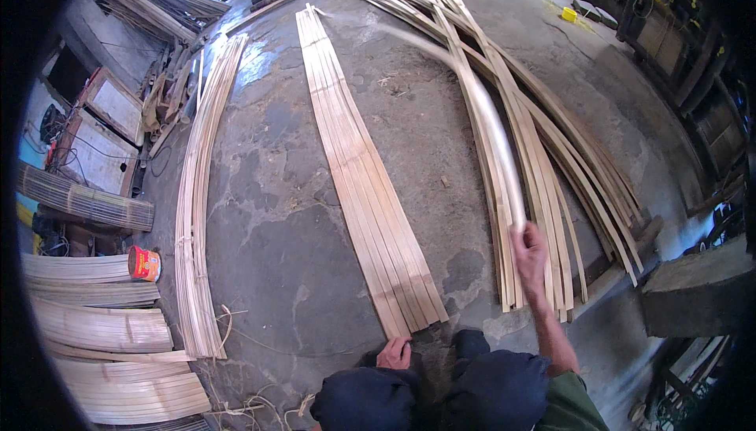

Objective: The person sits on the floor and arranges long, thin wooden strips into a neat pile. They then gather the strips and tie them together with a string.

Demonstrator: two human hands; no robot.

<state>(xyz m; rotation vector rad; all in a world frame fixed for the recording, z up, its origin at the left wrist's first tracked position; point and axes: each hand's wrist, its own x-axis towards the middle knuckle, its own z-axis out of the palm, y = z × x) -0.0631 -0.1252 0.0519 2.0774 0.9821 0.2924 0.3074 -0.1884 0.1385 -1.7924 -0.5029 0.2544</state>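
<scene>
My right hand is closed around the near end of a bamboo strip, which is smeared by motion along its length. Below that strip lies a loose bundle of long bamboo strips, some crossing others. In the middle of the floor, several pale bamboo strips lie flat side by side as a long band. My left hand is at the near end of this band, its fingers curled against the strip ends. What it grips there, if anything, is hidden.
A narrow bundle of strips lies on the left. Beyond it are stacked slat bundles and a red tin. A concrete block stands at the right. A yellow container sits far right. Fibre scraps litter the near floor.
</scene>
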